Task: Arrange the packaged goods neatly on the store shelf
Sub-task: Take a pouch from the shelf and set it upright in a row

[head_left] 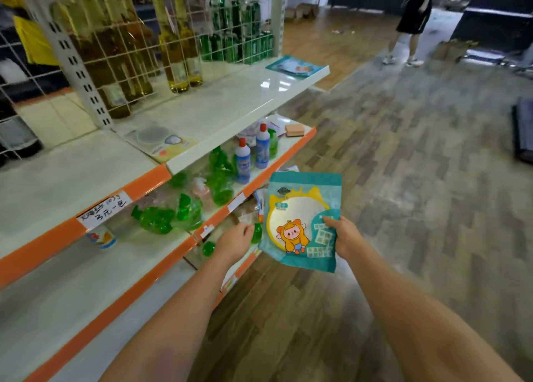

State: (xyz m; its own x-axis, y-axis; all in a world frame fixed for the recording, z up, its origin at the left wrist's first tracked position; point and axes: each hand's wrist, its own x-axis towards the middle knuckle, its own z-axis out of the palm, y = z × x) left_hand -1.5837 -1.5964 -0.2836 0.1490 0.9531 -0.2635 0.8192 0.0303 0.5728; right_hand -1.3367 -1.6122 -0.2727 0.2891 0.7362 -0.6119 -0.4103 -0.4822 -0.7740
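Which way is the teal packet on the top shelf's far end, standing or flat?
Flat: the teal packet lies face up on the top shelf near its far corner.

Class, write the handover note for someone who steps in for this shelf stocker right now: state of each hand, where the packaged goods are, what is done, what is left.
Right hand: grips the teal packet by its right edge, held in the air beside the shelves.
Left hand: holds nothing, fingers loosely curled, reaching toward the lower shelf.
A second teal packet lies flat at the far end of the white upper shelf; a yellowish packet lies flat near its front edge.
Done: two packets lie on the upper shelf.
Left: place the held packet, probably by the matching one, then tidy the row.
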